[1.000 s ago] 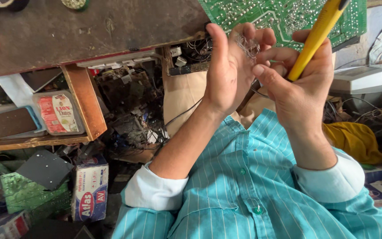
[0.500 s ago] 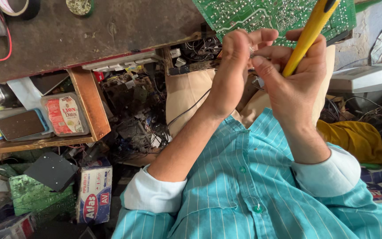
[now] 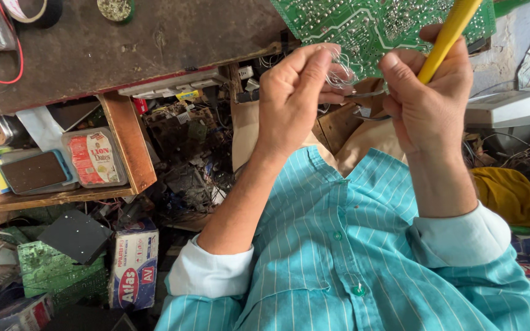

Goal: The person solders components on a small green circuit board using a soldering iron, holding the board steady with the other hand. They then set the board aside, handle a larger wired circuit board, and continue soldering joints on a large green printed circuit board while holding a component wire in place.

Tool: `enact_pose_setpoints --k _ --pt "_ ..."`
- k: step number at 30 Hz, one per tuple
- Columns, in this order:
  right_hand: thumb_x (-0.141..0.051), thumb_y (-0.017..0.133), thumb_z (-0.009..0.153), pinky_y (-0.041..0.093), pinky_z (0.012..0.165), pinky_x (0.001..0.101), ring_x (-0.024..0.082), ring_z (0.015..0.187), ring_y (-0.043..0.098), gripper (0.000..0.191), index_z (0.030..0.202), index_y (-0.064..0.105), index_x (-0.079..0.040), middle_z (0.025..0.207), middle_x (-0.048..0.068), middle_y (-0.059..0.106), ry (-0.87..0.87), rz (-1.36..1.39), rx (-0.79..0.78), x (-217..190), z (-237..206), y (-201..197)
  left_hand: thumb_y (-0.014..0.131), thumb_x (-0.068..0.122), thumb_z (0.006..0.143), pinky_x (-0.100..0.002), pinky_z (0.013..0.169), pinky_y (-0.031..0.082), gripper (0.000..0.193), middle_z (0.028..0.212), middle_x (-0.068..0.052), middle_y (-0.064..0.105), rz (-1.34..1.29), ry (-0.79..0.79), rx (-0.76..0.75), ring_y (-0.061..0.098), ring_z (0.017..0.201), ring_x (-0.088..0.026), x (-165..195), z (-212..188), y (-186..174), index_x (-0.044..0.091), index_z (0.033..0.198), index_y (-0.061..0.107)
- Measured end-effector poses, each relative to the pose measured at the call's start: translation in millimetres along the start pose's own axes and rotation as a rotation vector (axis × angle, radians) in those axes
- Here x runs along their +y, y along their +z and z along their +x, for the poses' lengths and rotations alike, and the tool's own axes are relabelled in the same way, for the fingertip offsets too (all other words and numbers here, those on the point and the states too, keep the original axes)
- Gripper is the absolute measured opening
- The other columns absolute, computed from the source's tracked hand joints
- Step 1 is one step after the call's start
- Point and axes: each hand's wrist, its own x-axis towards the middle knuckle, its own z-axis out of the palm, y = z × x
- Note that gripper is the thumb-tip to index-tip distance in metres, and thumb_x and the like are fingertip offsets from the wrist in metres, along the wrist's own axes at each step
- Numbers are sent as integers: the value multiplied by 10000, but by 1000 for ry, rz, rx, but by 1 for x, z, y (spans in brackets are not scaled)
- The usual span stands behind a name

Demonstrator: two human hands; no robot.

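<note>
I am watching the left hand (image 3: 292, 98), mid-frame, pinching a loop of thin wire (image 3: 340, 72), now lifted nearer the green circuit board (image 3: 363, 24); the right hand (image 3: 430, 101) is clamping the yellow-handled tool (image 3: 449, 34), upper right, unmoved.

The dark, worn table (image 3: 154, 46) carries a green circuit board (image 3: 363, 21) at its 3 o'clock end, a tape roll (image 3: 32, 9) and a small round tin (image 3: 116, 8) toward 12, a red wire (image 3: 7, 61) at 9.
</note>
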Motion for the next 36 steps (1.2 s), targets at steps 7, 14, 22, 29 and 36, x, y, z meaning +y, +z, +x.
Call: enact_pose_setpoints --k 7,14,22,29,36 --pt "83 753 1069 381 455 190 81 587 560 469 1347 392 -24 961 147 742 -7 -116 20 -5 -5 6 486 247 1157 -343 890 687 403 1115 -167 761 -39 21 5 763 1022 -195 -4 3 3 -56 1398 599" --pt "111 769 1053 396 466 203 87 584 574 484 1345 403 -8 912 137 720 -14 -126 6 -1 -5 9 465 247 1176 -365 1018 661 415 1229 -142 728 -39 40 -52 723 1166 -192 -4 -2 7 -40 1459 562" --pt "138 730 1034 369 456 200 72 587 520 492 1370 401 -6 853 96 660 11 36 92 -1 -2 7 596 152 1103 -349 979 647 314 1223 -161 730 -175 -8 -51 740 1101 -191 -11 -3 4 -34 1356 590" --pt "141 725 1040 374 469 203 82 604 539 497 1374 390 -13 908 125 686 8 -8 74 1 -3 10 702 139 1057 -251 765 566 188 894 -74 751 -30 -23 10 668 804 -78 -11 -4 17 -29 1141 720" --pt "144 691 1059 365 468 196 76 615 504 463 1376 393 -15 913 118 662 0 30 78 -6 -1 9 712 170 1033 -268 757 649 182 918 -60 769 -48 -13 76 755 835 -108 -11 0 15 -9 1067 721"
